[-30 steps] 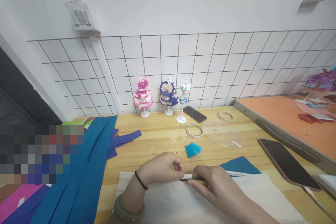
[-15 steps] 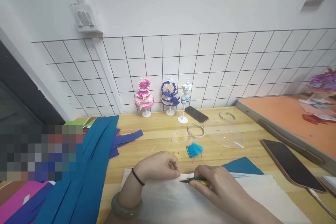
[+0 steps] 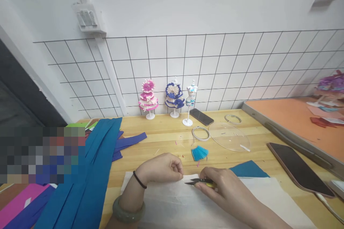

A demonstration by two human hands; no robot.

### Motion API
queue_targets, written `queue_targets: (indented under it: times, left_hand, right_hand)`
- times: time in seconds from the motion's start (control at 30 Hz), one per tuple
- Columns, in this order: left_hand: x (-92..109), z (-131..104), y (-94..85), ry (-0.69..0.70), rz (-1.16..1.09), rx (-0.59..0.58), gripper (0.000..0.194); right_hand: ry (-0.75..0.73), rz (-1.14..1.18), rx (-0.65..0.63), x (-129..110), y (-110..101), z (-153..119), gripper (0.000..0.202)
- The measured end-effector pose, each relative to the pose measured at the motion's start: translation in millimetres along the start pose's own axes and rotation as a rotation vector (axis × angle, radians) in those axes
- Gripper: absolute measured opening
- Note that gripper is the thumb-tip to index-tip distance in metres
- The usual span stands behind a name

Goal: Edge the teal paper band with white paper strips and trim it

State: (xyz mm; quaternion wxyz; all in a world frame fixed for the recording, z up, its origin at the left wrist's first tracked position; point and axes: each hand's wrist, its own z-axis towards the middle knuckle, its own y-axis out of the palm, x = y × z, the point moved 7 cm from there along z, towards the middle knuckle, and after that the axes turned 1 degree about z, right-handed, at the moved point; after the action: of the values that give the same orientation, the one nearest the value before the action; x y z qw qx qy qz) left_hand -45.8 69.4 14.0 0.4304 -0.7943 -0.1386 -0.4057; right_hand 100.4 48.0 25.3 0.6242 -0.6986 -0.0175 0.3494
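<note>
Holding parted scissors [image 3: 196, 180], right hand [image 3: 223, 185] angles inward.

Under the right grip [image 3: 221, 184], the bench [image 3: 161, 132] is pale, yellowish wood with banded grain, its far edge close to the wall [image 3: 188, 3]. Beyond the grip, the wall is white, plain above and crossed lower down by a grid of thin dark lines [image 3: 205, 61]. Up and left of the grip, a white box [image 3: 87, 18] interrupts a pale channel [image 3: 108, 68]; farther left is a dark area [image 3: 21, 78]. Right of the grip, a grey edge borders an orange surface [image 3: 282, 114]. Light is soft.
</note>
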Motion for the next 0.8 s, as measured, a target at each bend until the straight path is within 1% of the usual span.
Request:
queue_targets:
  times: [0.33,0.57,0.8]
  left_hand:
    - [9.8,-2.6,0.2,-0.012,-0.013,-0.003,0.014]
    - [6.9,-4.1,-1.6,-0.012,-0.021,0.001,0.014]
    - [9.7,-5.9,-3.2,-0.002,-0.004,0.008,0.014]
  right_hand:
    - [-0.008,0.045,0.007,-6.9,3.9,4.7,0.022]
    - [-0.006,0.025,0.024,-6.3,2.8,4.7,0.022]
    - [-0.018,-0.001,0.029,-8.3,0.7,3.5,0.021]
